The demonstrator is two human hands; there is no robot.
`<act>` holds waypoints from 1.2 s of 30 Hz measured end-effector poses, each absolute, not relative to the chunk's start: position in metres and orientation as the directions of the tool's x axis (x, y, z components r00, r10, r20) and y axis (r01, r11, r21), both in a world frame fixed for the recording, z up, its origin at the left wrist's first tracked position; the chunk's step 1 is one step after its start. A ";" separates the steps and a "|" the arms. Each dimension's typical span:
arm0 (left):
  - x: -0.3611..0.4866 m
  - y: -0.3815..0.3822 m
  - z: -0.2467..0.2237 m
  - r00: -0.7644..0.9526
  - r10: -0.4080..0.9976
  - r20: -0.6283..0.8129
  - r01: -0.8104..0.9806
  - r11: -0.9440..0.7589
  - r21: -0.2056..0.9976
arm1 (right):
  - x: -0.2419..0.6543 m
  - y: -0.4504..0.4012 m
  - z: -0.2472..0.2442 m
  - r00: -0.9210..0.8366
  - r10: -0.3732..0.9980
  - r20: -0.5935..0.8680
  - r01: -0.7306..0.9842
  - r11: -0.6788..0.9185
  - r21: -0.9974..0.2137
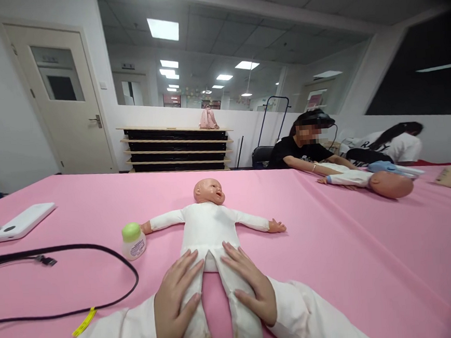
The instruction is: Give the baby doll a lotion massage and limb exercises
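- The doll (pixel 205 228) lies on its back in the lower middle of the frame, on the pink-covered table (pixel 354 268), head toward the top of the frame and arms spread to either side.
- Its long axis runs nearly straight away from the person, so its legs (pixel 219 315) point back toward the person's body, with the feet at the bottom edge.
- The left hand (pixel 177 303) lies on the doll's leg on the left side of the frame, and the right hand (pixel 252 289) lies on the other leg; both are about equally near the doll.
- The fingers (pixel 189 271) of both hands are spread and resting flat on the cloth legs, neither clenched nor wrapped around them.
- The bottle (pixel 133 241), with its green cap, stands just beside the doll's arm on the left, closer to the left hand than to the right.
- A black cable (pixel 60 247) curves across the table at the left, near a white power bank (pixel 23 222) at the left edge.
- At the upper right, a co-worker (pixel 298 150) leans over a second doll (pixel 390 184) on the same table, well apart from the person's hands.
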State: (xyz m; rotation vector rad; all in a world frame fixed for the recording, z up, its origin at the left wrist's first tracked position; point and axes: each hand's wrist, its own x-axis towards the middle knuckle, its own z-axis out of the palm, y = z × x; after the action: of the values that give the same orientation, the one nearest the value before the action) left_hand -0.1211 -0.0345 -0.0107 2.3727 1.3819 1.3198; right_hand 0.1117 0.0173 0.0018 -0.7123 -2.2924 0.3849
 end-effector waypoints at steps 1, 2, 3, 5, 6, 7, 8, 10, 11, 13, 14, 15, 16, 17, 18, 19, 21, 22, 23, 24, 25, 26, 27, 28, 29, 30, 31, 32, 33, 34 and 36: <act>-0.120 -0.034 -0.014 0.266 0.739 0.619 0.673 -0.602 0.429 | 0.110 0.018 0.001 -0.641 0.576 0.508 0.393 0.814 -0.427; -0.120 -0.035 -0.016 0.325 0.728 0.603 0.671 -0.627 0.396 | 0.109 0.017 0.001 -0.674 0.558 0.483 0.399 0.826 -0.398; -0.119 -0.036 -0.017 0.381 0.716 0.585 0.660 -0.654 0.370 | 0.109 0.015 0.002 -0.708 0.536 0.459 0.398 0.840 -0.367; -0.119 -0.039 -0.016 0.458 0.689 0.561 0.627 -0.698 0.345 | 0.109 0.010 0.006 -0.773 0.477 0.417 0.370 0.874 -0.315; -0.119 -0.040 -0.014 0.483 0.673 0.560 0.607 -0.718 0.339 | 0.109 0.007 0.009 -0.803 0.443 0.400 0.344 0.891 -0.297; -0.118 -0.041 -0.013 0.503 0.652 0.568 0.588 -0.739 0.328 | 0.108 0.004 0.013 -0.827 0.410 0.385 0.315 0.905 -0.287; -0.118 -0.043 -0.012 0.522 0.623 0.583 0.567 -0.764 0.308 | 0.108 0.001 0.016 -0.847 0.379 0.373 0.284 0.915 -0.286; -0.118 -0.048 -0.011 0.557 0.528 0.641 0.510 -0.827 0.237 | 0.108 -0.004 0.022 -0.890 0.300 0.344 0.194 0.931 -0.310; -0.118 -0.051 -0.012 0.562 0.483 0.672 0.485 -0.850 0.206 | 0.107 -0.007 0.023 -0.902 0.264 0.341 0.144 0.930 -0.338; -0.120 -0.058 -0.012 0.544 0.431 0.720 0.441 -0.877 0.192 | 0.108 -0.012 0.022 -0.882 0.243 0.403 0.061 0.908 -0.414; -0.121 -0.061 -0.013 0.515 0.430 0.742 0.429 -0.878 0.212 | 0.109 -0.014 0.019 -0.845 0.277 0.458 0.044 0.889 -0.456; -0.122 -0.064 -0.012 0.475 0.444 0.760 0.429 -0.871 0.240 | 0.110 -0.015 0.015 -0.780 0.339 0.525 0.045 0.868 -0.494; -0.123 -0.064 -0.012 0.433 0.465 0.772 0.440 -0.857 0.269 | 0.111 -0.015 0.011 -0.693 0.419 0.586 0.069 0.848 -0.526; -0.124 -0.063 -0.011 0.395 0.488 0.778 0.463 -0.838 0.290 | 0.112 -0.014 0.007 -0.597 0.494 0.632 0.107 0.830 -0.548; -0.125 -0.060 -0.010 0.358 0.522 0.774 0.505 -0.805 0.310 | 0.113 -0.012 0.004 -0.509 0.554 0.659 0.155 0.811 -0.563; -0.125 -0.056 -0.009 0.322 0.567 0.758 0.562 -0.759 0.329 | 0.113 -0.008 0.001 -0.443 0.595 0.670 0.210 0.796 -0.568; -0.125 -0.043 -0.009 0.265 0.662 0.701 0.677 -0.645 0.354 | 0.113 0.002 -0.002 -0.423 0.618 0.663 0.315 0.786 -0.532; -0.125 -0.037 -0.010 0.247 0.699 0.672 0.717 -0.598 0.358 | 0.113 0.008 -0.002 -0.468 0.610 0.639 0.356 0.792 -0.496; -0.124 -0.032 -0.012 0.244 0.723 0.646 0.742 -0.568 0.355 | 0.112 0.013 -0.002 -0.527 0.595 0.607 0.386 0.804 -0.452; -0.124 -0.028 -0.014 0.259 0.737 0.625 0.753 -0.559 0.347 | 0.112 0.017 -0.002 -0.585 0.579 0.568 0.410 0.815 -0.410; -0.124 -0.026 -0.015 0.289 0.741 0.606 0.751 -0.568 0.336 | 0.111 0.019 -0.001 -0.631 0.564 0.532 0.425 0.825 -0.372; -0.124 -0.025 -0.017 0.331 0.735 0.592 0.739 -0.592 0.322 | 0.111 0.020 0.000 -0.669 0.551 0.499 0.432 0.835 -0.341; -0.124 -0.026 -0.017 0.376 0.722 0.581 0.721 -0.622 0.306 | 0.111 0.019 0.001 -0.702 0.534 0.472 0.429 0.845 -0.318; -0.124 -0.028 -0.018 0.420 0.702 0.576 0.697 -0.656 0.291 | 0.110 0.017 0.003 -0.734 0.510 0.449 0.414 0.859 -0.300; -0.123 -0.031 -0.017 0.463 0.674 0.575 0.666 -0.693 0.277 | 0.110 0.014 0.006 -0.766 0.479 0.428 0.388 0.876 -0.286; -0.122 -0.034 -0.017 0.499 0.642 0.582 0.632 -0.730 0.262 | 0.109 0.009 0.008 -0.798 0.442 0.409 0.353 0.894 -0.277; -0.120 -0.038 -0.016 0.521 0.608 0.599 0.600 -0.760 0.250 | 0.108 0.005 0.012 -0.827 0.403 0.392 0.312 0.909 -0.276; -0.118 -0.041 -0.014 0.525 0.577 0.626 0.574 -0.783 0.240 | 0.107 0.000 0.015 -0.850 0.367 0.379 0.269 0.919 -0.287; -0.117 -0.045 -0.013 0.510 0.545 0.665 0.554 -0.800 0.231 | 0.106 -0.005 0.018 -0.868 0.332 0.370 0.221 0.925 -0.310; -0.116 -0.048 -0.011 0.483 0.510 0.712 0.536 -0.815 0.220 | 0.105 -0.010 0.020 -0.879 0.302 0.369 0.169 0.921 -0.351; -0.116 -0.055 -0.006 0.443 0.442 0.780 0.485 -0.850 0.206 | 0.104 -0.018 0.021 -0.858 0.294 0.420 0.048 0.862 -0.505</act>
State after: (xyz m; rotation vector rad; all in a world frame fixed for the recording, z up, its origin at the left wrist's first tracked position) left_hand -0.1156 -0.0546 -0.0057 2.7083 0.8710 1.4412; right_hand 0.1037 -0.0180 0.0211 -0.2501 -2.5377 0.6714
